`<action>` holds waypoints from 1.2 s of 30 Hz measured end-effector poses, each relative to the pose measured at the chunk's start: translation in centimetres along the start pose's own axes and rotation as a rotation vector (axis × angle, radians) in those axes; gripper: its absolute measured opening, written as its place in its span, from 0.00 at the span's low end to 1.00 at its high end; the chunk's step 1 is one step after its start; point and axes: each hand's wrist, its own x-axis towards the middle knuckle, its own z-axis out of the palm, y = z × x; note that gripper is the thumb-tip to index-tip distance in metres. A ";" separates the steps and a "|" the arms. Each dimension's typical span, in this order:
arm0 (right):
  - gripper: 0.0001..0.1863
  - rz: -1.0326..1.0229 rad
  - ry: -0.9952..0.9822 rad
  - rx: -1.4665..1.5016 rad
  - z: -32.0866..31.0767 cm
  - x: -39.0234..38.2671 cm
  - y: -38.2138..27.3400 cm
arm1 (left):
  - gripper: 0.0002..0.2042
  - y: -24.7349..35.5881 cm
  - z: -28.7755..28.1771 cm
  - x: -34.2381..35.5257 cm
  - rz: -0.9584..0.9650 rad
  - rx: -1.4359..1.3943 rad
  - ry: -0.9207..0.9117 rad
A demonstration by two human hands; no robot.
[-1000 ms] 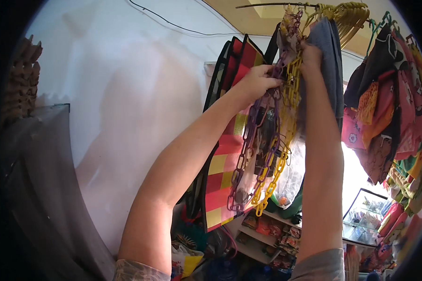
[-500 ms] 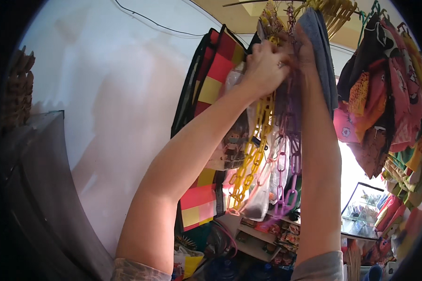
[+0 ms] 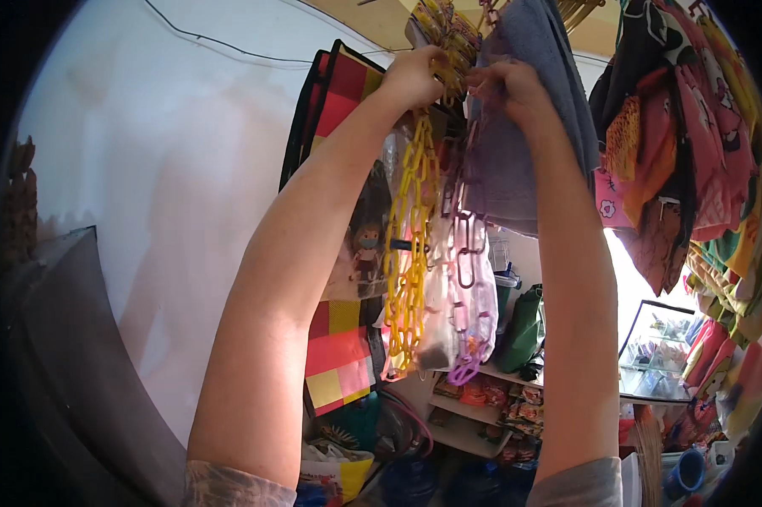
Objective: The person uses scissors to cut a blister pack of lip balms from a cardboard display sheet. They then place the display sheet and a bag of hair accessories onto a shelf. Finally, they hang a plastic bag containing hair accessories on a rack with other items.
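Note:
Both my arms are raised toward things hanging overhead. My left hand [image 3: 415,78] is closed around the upper part of a yellow plastic chain [image 3: 410,253], whose strands hang below it. Right above that hand is a bunch of yellowish hanging items [image 3: 448,38], too cluttered to name. My right hand [image 3: 512,84] is beside the bunch, its fingers bent but apart, reaching left near a purple plastic chain [image 3: 465,253]. Whether its fingertips touch that chain cannot be made out. A blue-grey cloth [image 3: 533,152] hangs behind my right hand.
A red and yellow checked bag [image 3: 338,363] hangs at the white wall [image 3: 178,152], with clear plastic packaging in front. Colourful clothes [image 3: 685,152] hang at the right. Below are shelves with packets [image 3: 482,406], a glass case [image 3: 655,359] and a blue container [image 3: 683,473].
The view has shifted, and the hanging things appear further left. My hands have moved apart. More of the blue-grey cloth shows, and the chains hang with less blur.

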 end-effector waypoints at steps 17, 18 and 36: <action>0.34 -0.267 0.090 -0.481 -2.0 -1.4 1.3 | 0.19 1.5 6.4 4.3 0.053 -0.047 -0.015; 0.34 -0.271 0.074 -0.482 -1.9 -1.2 1.3 | 0.19 1.1 6.8 4.9 0.082 -0.088 0.010; 0.35 -0.224 0.013 -0.336 1.5 -3.7 -2.3 | 0.27 -0.8 1.1 8.5 0.190 -0.044 0.081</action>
